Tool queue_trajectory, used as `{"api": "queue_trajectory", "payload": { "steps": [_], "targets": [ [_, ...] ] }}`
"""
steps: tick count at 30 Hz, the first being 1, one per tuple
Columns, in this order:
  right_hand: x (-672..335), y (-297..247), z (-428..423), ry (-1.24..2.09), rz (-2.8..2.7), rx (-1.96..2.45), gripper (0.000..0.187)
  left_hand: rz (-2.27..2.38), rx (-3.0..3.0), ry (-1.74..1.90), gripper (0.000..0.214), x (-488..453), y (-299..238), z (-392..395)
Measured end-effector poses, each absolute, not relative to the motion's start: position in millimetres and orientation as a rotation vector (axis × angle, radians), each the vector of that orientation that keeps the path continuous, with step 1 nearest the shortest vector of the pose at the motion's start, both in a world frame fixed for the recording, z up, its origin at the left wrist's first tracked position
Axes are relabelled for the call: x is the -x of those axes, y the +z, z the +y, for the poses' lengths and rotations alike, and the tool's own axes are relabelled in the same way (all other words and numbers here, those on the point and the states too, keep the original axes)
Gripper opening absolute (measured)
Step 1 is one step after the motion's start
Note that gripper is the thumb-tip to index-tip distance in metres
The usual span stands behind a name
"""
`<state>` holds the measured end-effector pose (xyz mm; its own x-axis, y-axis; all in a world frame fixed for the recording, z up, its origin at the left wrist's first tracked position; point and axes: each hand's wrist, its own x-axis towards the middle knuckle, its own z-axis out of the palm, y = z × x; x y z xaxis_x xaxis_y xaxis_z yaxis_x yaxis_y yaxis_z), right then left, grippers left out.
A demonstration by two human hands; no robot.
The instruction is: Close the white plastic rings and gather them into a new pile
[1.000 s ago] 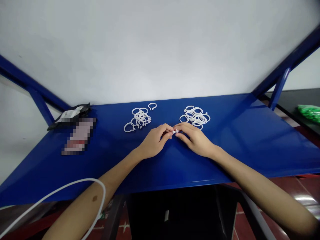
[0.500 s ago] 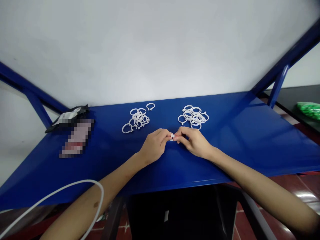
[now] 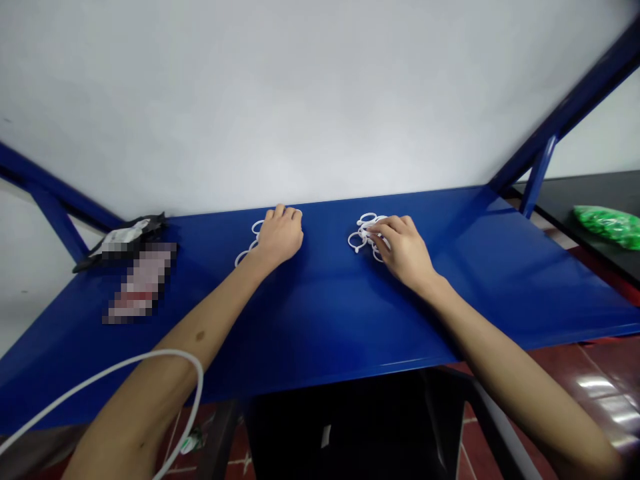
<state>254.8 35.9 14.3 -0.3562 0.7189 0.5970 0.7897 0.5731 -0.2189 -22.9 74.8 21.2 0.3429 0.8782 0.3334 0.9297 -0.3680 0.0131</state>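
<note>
My left hand [image 3: 281, 235] is lowered over the left heap of white plastic rings [image 3: 241, 257], palm down, and covers most of it. Its fingertips point away from me and are hidden, so a grip cannot be made out. At the right heap of white open rings with small knobbed ends [image 3: 356, 241], my right hand [image 3: 403, 248] has its thumb and index finger closed around part of a white ring [image 3: 367, 232]. The hand hides the right side of that heap.
The blue table [image 3: 320, 313] meets a pale wall. On its left lie a black plastic package [image 3: 125, 235] and a blurred-out flat object [image 3: 143, 280]. A white cable [image 3: 125, 363] loops over my left forearm. Farther right, a green-filled bag [image 3: 607, 225] rests on a black surface.
My hands were together at the middle, pinching a small white ring. They have parted, the left moving to the left heap and the right to the right heap. The view has shifted slightly.
</note>
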Motion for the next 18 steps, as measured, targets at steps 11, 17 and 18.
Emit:
{"api": "queue_trajectory", "payload": {
  "steps": [11,17,18],
  "targets": [
    [-239,21,12,0.091,-2.157,1.064,0.029,-1.544,2.718,-0.655,0.013,-10,35,40],
    [-222,24,-6,0.562,-2.151,0.817,0.017,-1.8,3.047,-1.173,0.021,-17,37,-17],
    [-221,24,-7,0.643,-2.136,0.836,0.015,-1.863,3.032,-1.231,0.022,-15,34,-20]
  ]
}}
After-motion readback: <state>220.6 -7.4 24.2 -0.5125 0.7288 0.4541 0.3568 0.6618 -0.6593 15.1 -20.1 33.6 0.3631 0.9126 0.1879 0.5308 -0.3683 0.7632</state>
